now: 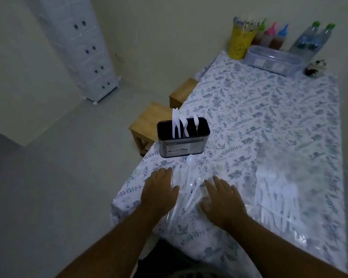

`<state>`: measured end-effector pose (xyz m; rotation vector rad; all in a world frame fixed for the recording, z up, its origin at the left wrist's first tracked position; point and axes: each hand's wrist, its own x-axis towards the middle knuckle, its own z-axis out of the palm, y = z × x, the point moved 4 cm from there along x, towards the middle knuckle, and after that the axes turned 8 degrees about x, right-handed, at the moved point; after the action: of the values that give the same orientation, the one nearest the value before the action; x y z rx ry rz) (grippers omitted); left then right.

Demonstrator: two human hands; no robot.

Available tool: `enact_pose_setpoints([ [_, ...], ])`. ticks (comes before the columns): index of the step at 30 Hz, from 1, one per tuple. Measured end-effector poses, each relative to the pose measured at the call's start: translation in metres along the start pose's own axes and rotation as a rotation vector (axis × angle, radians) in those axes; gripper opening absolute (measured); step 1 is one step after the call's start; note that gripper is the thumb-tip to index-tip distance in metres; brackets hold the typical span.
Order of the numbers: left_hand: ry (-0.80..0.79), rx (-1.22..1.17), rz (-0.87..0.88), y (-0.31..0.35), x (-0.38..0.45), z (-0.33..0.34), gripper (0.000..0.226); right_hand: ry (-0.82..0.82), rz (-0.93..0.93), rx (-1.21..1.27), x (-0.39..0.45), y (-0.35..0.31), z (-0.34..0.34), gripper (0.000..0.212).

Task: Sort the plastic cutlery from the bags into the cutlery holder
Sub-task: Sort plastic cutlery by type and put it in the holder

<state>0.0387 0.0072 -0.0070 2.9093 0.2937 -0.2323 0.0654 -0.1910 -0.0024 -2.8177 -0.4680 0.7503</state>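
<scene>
A black cutlery holder (pixel 182 142) stands near the table's left edge with a few white plastic pieces (pixel 177 123) upright in it. In front of it lies a clear bag of white forks and spoons (pixel 189 185). My left hand (pixel 159 191) lies flat on the bag's left side, fingers straight. On the bag's right side my right hand (pixel 223 199) rests the same way. A second clear bag of white cutlery (pixel 277 195) lies further right.
The table wears a floral cloth (pixel 269 117). At its far end stand a yellow cup (pixel 241 40), sauce bottles (pixel 269 36), water bottles (pixel 309 40) and a clear box (pixel 273 60). Wooden stools (pixel 149 125) stand left of the table, a white drawer tower (pixel 84 47) beyond.
</scene>
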Motion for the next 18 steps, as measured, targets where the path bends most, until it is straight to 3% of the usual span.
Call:
enact_pose_setpoints([
  [8, -0.053, -0.256, -0.058, -0.040, 0.008, 0.028, 0.025, 0.039, 0.070, 0.062, 0.003, -0.029, 0.021, 0.070],
  [18, -0.195, -0.344, -0.055, -0.059, 0.014, 0.038, 0.028, 0.060, 0.157, 0.205, -0.002, -0.049, 0.032, 0.057],
])
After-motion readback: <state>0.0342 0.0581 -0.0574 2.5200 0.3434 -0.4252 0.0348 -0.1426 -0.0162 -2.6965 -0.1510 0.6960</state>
